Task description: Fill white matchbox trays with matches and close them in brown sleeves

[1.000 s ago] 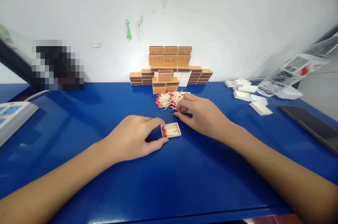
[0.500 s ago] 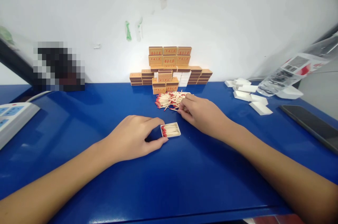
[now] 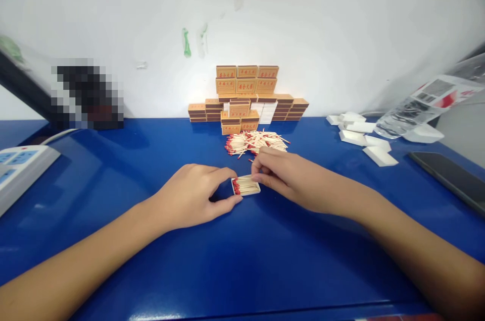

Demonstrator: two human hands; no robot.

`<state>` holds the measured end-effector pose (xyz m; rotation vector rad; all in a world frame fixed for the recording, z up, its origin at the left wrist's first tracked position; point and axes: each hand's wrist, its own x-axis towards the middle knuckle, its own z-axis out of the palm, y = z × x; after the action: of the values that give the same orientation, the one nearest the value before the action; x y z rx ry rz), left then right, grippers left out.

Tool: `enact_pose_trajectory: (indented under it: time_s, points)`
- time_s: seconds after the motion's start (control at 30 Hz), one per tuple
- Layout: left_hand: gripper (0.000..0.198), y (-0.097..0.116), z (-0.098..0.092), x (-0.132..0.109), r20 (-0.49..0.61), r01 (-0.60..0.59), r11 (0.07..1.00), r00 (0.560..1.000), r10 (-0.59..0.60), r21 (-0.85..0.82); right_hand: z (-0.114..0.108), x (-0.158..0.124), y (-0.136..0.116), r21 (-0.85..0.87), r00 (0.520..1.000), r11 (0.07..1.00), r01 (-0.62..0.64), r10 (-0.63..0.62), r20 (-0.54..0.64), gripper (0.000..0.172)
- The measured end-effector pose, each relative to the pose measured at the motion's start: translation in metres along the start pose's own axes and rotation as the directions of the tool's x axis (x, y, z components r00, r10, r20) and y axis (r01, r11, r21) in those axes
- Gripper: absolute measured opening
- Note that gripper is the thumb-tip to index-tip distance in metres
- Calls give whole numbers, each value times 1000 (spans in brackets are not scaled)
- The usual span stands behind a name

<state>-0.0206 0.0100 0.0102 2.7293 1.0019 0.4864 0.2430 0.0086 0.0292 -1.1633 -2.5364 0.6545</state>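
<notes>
A small white matchbox tray [image 3: 248, 193] lies on the blue table, holding a layer of matches [image 3: 246, 185] with their red heads to the left. My left hand [image 3: 199, 192] grips the tray's left end, thumb on the near side and index finger on the far side. Over the right end of the tray is my right hand [image 3: 282, 174], its thumb and index finger pinched together at the matches. What is between those fingertips is hidden. Just beyond it spreads a loose pile of matches [image 3: 242, 143], and a stray red match head [image 3: 251, 160] shows beside the knuckles.
Stacked matchboxes [image 3: 246, 86] stand against the wall behind the pile. At the right are several white empty-looking trays [image 3: 380, 156], a tilted clear bottle [image 3: 413, 104] and a dark phone [image 3: 450, 177]. A white power strip [image 3: 26, 169] sits at the left edge.
My right hand has moved from the match pile toward me, to the right end of the tray. The left hand keeps its grip; the view has shifted slightly.
</notes>
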Motion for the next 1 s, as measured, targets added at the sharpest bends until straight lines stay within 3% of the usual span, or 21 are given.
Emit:
enact_pose_trajectory:
  time_s: [0.17, 0.6, 0.77, 0.87, 1.0]
  points:
    - [25, 0, 0, 0, 1, 0, 1000, 1000, 0, -3, 8, 1, -2, -55, 999, 998, 11, -9, 31, 17]
    - [23, 2, -1, 0, 3, -8, 1000, 1000, 8, 5, 15, 2, -2, -124, 980, 983, 132, -149, -135, 11]
    - [25, 2, 0, 0, -8, -14, 1000, 1000, 14, 8, 14, 3, -3, -162, 978, 977, 138, -160, -131, 15]
    - [27, 1, 1, 0, -29, -23, 1000, 999, 23, 11, 5, 3, 2, -213, 961, 975, 68, -121, -249, 13]
    - [26, 1, 0, 0, -43, -26, 1000, 999, 27, 13, -9, 3, 22, -321, 919, 936, -146, 8, -394, 16]
